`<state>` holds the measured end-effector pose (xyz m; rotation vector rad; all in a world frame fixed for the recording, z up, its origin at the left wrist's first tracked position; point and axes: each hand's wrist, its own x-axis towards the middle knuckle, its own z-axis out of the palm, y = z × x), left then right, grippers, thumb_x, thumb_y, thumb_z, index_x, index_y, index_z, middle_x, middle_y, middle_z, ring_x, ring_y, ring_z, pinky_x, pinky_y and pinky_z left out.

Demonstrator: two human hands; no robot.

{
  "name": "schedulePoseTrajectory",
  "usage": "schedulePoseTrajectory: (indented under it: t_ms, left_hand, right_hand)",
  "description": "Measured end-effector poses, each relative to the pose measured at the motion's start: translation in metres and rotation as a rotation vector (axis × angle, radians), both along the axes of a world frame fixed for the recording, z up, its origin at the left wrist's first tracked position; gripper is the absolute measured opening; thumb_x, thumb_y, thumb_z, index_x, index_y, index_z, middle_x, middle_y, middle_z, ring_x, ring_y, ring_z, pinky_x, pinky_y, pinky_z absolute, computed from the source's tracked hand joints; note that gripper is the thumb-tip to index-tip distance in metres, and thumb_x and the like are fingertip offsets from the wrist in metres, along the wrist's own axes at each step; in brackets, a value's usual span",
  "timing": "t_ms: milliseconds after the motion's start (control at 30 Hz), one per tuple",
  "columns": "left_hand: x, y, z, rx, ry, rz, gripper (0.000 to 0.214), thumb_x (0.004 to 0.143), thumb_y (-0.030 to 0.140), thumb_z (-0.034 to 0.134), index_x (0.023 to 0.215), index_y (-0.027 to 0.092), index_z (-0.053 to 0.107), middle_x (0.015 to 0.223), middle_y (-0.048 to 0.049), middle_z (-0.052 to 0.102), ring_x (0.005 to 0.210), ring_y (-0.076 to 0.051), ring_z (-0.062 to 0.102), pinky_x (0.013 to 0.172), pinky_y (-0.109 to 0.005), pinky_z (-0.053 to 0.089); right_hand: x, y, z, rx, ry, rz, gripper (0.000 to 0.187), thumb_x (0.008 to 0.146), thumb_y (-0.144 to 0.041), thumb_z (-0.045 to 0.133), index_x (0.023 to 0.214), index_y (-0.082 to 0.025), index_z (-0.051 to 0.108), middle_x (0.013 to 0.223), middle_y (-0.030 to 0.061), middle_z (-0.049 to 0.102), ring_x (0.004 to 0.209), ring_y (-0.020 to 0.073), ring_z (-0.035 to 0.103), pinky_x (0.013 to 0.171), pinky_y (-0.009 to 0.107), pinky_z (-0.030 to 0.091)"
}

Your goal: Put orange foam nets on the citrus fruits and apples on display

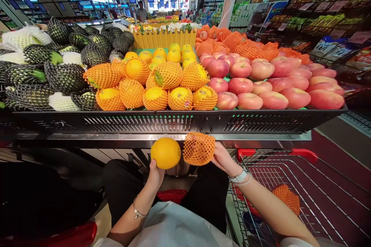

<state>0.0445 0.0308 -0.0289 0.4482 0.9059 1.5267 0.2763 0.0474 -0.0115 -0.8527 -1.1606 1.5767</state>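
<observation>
My left hand [155, 173] is closed under a bare yellow-orange citrus fruit [165, 153], holding it up in front of the display's edge. Right beside it, my right hand [222, 159] grips an empty orange foam net sleeve [198, 148]; the net touches or nearly touches the fruit. Both are held just below the black front rail [162, 122] of the fruit stand. On the stand above lie several more citrus fruits in orange nets [155, 97] and some bare ones [160, 53] behind them.
Pink apples [261, 85] fill the stand's right side, and green fruit in black and white nets [58, 73] the left. A red-handled shopping cart [290, 185] at lower right holds orange netting [287, 197]. Shelves line the right aisle; a person [142, 11] stands far back.
</observation>
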Motion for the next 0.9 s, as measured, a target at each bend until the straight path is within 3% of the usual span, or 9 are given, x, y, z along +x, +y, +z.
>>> schedulePoseTrajectory:
  t_ms: [67, 167, 300, 400, 533, 667, 767, 900]
  left_hand:
    - [-0.002, -0.002, -0.001, 0.028, 0.004, 0.059, 0.08, 0.04, 0.063, 0.08, 0.107, 0.023, 0.063, 0.098, -0.0086, 0.07, 0.115, -0.038, 0.056, 0.086, -0.042, 0.052]
    - [-0.001, -0.006, 0.0, 0.053, 0.018, 0.04, 0.088, 0.036, 0.061, 0.084, 0.112, 0.022, 0.062, 0.104, -0.0106, 0.069, 0.116, -0.039, 0.056, 0.09, -0.043, 0.051]
    - [0.003, -0.008, 0.004, 0.042, 0.022, -0.048, 0.082, 0.045, 0.059, 0.083, 0.114, 0.021, 0.061, 0.11, -0.0115, 0.067, 0.119, -0.037, 0.054, 0.094, -0.043, 0.049]
    - [0.004, -0.006, 0.01, 0.024, 0.015, -0.04, 0.076, 0.048, 0.06, 0.082, 0.111, 0.022, 0.061, 0.107, -0.0094, 0.067, 0.114, -0.035, 0.057, 0.092, -0.042, 0.05]
    - [0.006, -0.004, 0.017, 0.027, 0.007, -0.037, 0.075, 0.051, 0.062, 0.08, 0.111, 0.023, 0.061, 0.108, -0.0087, 0.067, 0.11, -0.034, 0.059, 0.088, -0.041, 0.051]
    - [0.011, -0.007, 0.014, 0.005, 0.001, -0.071, 0.07, 0.056, 0.062, 0.078, 0.111, 0.021, 0.062, 0.114, -0.0101, 0.066, 0.12, -0.034, 0.053, 0.096, -0.041, 0.046]
    - [0.014, -0.011, 0.007, -0.018, 0.018, -0.087, 0.069, 0.057, 0.058, 0.08, 0.112, 0.021, 0.061, 0.121, -0.0099, 0.063, 0.13, -0.033, 0.044, 0.105, -0.039, 0.039]
    - [0.013, -0.012, 0.001, 0.047, 0.096, -0.147, 0.064, 0.063, 0.047, 0.08, 0.118, 0.022, 0.06, 0.126, -0.009, 0.06, 0.13, -0.031, 0.043, 0.108, -0.036, 0.034]
  right_hand:
    - [0.0, -0.001, -0.002, 0.087, -0.095, -0.037, 0.022, 0.074, -0.04, 0.068, 0.072, -0.018, 0.067, 0.069, 0.0022, 0.065, 0.075, 0.0215, 0.061, 0.074, 0.036, 0.052]
    - [-0.001, -0.005, -0.001, 0.23, -0.237, -0.057, 0.022, 0.071, -0.037, 0.074, 0.063, -0.018, 0.065, 0.066, 0.0021, 0.064, 0.077, 0.0233, 0.061, 0.079, 0.038, 0.051]
    - [-0.003, -0.012, 0.011, 0.397, -0.378, -0.025, 0.014, 0.069, -0.032, 0.077, 0.073, -0.021, 0.07, 0.08, 0.0053, 0.069, 0.087, 0.0253, 0.063, 0.092, 0.042, 0.048]
    - [-0.002, -0.016, 0.017, 0.564, -0.484, 0.075, 0.01, 0.072, -0.027, 0.074, 0.078, -0.022, 0.07, 0.083, 0.0055, 0.071, 0.088, 0.024, 0.065, 0.094, 0.041, 0.049]
    - [0.003, -0.018, 0.009, 0.841, -0.734, 0.144, 0.018, 0.082, -0.021, 0.063, 0.099, -0.021, 0.068, 0.102, 0.0095, 0.071, 0.102, 0.0245, 0.065, 0.092, 0.04, 0.052]
    - [0.004, -0.019, -0.005, 0.928, -0.801, 0.031, 0.029, 0.083, -0.018, 0.062, 0.112, -0.02, 0.063, 0.12, 0.0134, 0.065, 0.112, 0.0267, 0.061, 0.098, 0.045, 0.049]
    - [0.004, -0.021, -0.009, 1.019, -0.79, 0.01, 0.03, 0.083, -0.017, 0.061, 0.114, -0.02, 0.062, 0.119, 0.0136, 0.065, 0.112, 0.0262, 0.061, 0.101, 0.045, 0.048]
    - [0.003, -0.023, -0.005, 1.0, -0.809, 0.078, 0.028, 0.085, -0.019, 0.06, 0.112, -0.021, 0.062, 0.111, 0.0118, 0.068, 0.111, 0.0265, 0.061, 0.101, 0.047, 0.047]
